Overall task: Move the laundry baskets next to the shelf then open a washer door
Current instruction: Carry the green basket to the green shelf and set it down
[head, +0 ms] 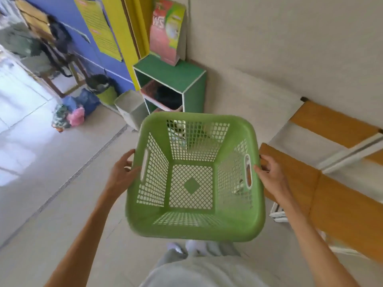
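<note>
An empty green plastic laundry basket (194, 228) with latticed walls hangs in the air in front of me, above the tiled floor. My left hand (122, 172) grips its left rim by the handle slot. My right hand (269, 172) grips the right rim by the other slot. A green shelf unit (174, 77) with white edges stands just beyond the basket against the wall, with dark items in its open compartment. No washer door shows in this view.
A grey bin (130, 108) stands left of the shelf. Bags and a pink bundle (76, 117) lie on the floor by the blue wall. A wooden bench (310, 183) runs along the right. A detergent box (165, 34) sits on the shelf.
</note>
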`<act>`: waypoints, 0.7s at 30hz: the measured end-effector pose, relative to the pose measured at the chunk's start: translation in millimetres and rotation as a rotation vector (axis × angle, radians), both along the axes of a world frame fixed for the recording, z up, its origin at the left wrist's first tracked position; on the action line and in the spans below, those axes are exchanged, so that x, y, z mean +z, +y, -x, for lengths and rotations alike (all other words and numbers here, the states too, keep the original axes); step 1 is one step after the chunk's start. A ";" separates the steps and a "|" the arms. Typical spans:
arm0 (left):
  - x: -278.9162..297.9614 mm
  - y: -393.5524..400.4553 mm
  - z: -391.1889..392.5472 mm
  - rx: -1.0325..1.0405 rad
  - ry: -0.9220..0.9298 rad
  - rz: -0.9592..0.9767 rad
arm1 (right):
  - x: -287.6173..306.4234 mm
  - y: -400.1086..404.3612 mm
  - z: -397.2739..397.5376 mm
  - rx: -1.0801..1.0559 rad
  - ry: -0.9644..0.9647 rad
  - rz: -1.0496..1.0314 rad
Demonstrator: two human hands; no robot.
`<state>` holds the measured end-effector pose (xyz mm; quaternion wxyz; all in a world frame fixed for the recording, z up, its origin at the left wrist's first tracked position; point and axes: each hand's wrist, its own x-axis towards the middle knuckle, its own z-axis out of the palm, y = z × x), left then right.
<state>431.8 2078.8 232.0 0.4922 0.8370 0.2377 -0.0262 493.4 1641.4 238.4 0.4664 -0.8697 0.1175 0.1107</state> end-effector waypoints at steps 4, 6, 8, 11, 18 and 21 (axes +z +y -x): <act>-15.8 -8.8 -108.2 -0.168 -0.010 -0.068 | -17.6 -11.5 -19.0 -0.156 0.037 -0.029; -23.1 -23.8 -160.6 -0.252 -0.012 -0.081 | -24.8 -19.3 -30.5 -0.235 0.064 -0.035; -32.1 -38.1 -208.5 -0.344 0.003 -0.078 | -31.0 -25.5 -45.9 -0.320 0.079 -0.053; -47.7 -55.1 -267.5 -0.451 0.038 -0.075 | -39.3 -31.7 -77.7 -0.389 0.138 -0.030; -102.7 -70.4 -368.9 -0.611 0.197 -0.100 | -80.1 -38.9 -158.2 -0.441 0.309 0.030; -135.1 -80.9 -404.4 -0.659 0.270 -0.125 | -111.9 -43.3 -195.7 -0.424 0.391 0.063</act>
